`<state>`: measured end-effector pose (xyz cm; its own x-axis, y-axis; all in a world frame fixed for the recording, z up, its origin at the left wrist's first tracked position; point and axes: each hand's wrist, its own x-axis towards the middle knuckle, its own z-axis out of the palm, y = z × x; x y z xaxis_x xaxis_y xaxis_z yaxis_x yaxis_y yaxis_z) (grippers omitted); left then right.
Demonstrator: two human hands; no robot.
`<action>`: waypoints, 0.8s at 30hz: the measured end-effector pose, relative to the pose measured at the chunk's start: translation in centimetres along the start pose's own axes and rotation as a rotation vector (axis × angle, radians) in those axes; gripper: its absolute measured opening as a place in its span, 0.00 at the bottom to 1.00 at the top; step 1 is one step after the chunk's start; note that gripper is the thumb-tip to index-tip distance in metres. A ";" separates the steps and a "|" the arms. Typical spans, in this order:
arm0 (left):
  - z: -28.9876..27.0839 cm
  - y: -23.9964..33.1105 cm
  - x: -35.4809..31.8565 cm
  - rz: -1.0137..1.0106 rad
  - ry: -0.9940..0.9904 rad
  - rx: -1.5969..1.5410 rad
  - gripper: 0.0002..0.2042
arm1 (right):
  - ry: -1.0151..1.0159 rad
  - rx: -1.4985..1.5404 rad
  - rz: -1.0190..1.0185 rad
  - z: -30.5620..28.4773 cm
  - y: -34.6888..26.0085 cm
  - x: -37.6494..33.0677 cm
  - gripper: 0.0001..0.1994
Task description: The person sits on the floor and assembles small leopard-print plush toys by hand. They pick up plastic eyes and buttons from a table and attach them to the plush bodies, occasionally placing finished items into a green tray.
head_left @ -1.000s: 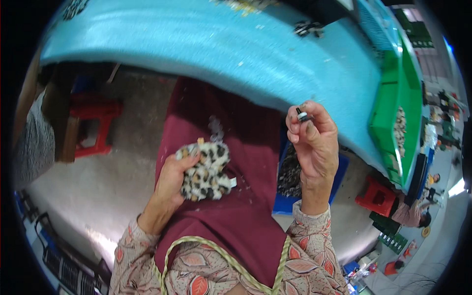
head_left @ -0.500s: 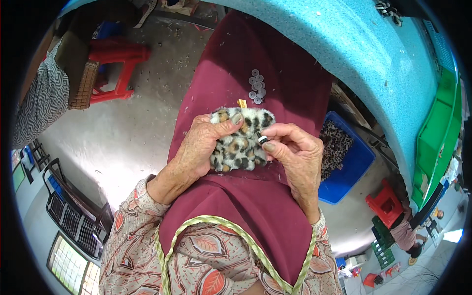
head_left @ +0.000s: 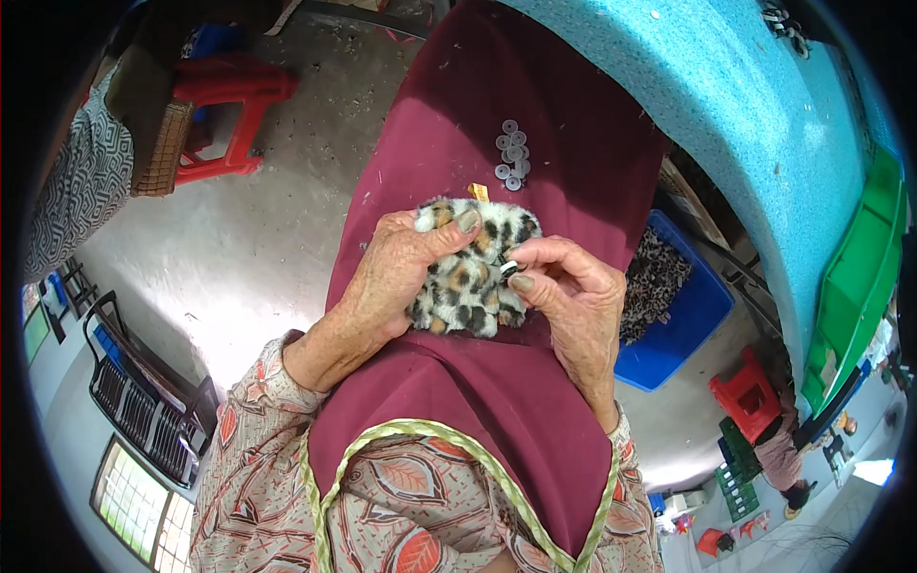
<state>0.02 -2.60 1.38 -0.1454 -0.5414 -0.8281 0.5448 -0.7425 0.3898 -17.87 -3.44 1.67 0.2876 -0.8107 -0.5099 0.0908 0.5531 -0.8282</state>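
A leopard-spotted plush piece (head_left: 465,286), white with black and tan spots, rests over my lap on the maroon apron (head_left: 401,162). My left hand (head_left: 382,272) grips its left side, thumb on top and the other fingers hidden beneath. At the right edge of the plush, my right hand (head_left: 583,291) pinches a small round black-and-white plastic piece (head_left: 509,269) between thumb and forefinger. Whether this piece touches the fur or passes into it, I cannot tell. A small yellow tag (head_left: 479,192) sticks out of the plush's far edge. Beyond it, several translucent plastic washers (head_left: 513,153) lie on the apron.
A speckled turquoise table (head_left: 707,86) curves along the far right, bearing a green tray (head_left: 850,286). Under it stands a blue bin (head_left: 697,329) with leopard-print plush (head_left: 654,286). Red stools (head_left: 234,124) and a black chair (head_left: 143,401) stand at left. Another person's patterned clothing (head_left: 86,181) shows there.
The whole view has shifted slightly, so the apron and washers appear a little higher and farther right. Both hands keep their hold; the small piece's white face now shows tilted a bit differently.
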 end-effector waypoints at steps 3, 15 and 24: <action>0.1 -0.2 0.2 0.025 -0.005 0.038 0.10 | -0.033 -0.140 -0.018 -0.1 -0.3 0.1 0.08; -0.4 0.1 -0.6 0.242 -0.059 0.547 0.07 | 0.011 -0.123 0.026 -0.2 0.3 0.1 0.08; -1.1 -0.3 -1.3 0.660 -0.246 0.954 0.17 | -0.043 -0.137 0.119 0.3 0.7 -0.8 0.04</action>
<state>0.91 -1.25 1.85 -0.2784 -0.9139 -0.2954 -0.2469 -0.2291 0.9415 -17.74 -2.28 1.56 0.3297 -0.7307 -0.5978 -0.0757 0.6107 -0.7882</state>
